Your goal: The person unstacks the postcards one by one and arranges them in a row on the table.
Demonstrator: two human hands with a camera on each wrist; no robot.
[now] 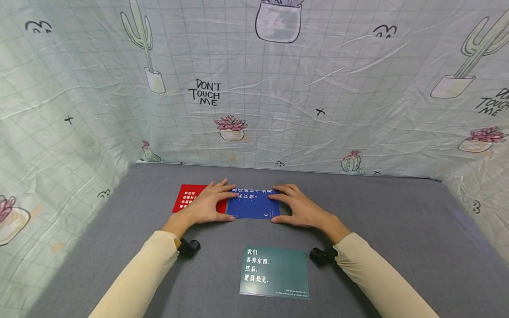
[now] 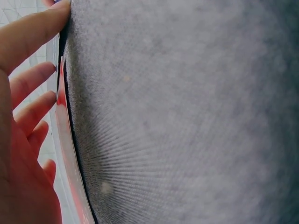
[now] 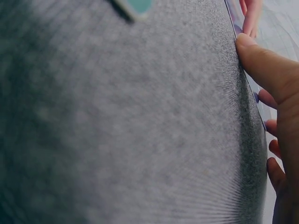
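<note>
A blue card (image 1: 250,208) with white characters and a small moon lies flat on the grey table, toward the back. My left hand (image 1: 206,206) rests at its left end, thumb tip by the near corner and fingers spread over the card's left part. Under that hand is a red card (image 1: 186,194) with white writing, partly hidden by the palm and fingers; it adjoins the blue card. At the blue card's right end, my right hand (image 1: 301,207) touches the edge, thumb (image 3: 259,58) at the near corner and the fingertips along the side.
Nearer me lies a dark green card (image 1: 278,278) with white characters, between the two forearms. The grey table (image 1: 381,221) ends at a hanging cloth (image 1: 270,97) printed with cacti. Black wrist cameras (image 1: 190,248) sit on both wrists.
</note>
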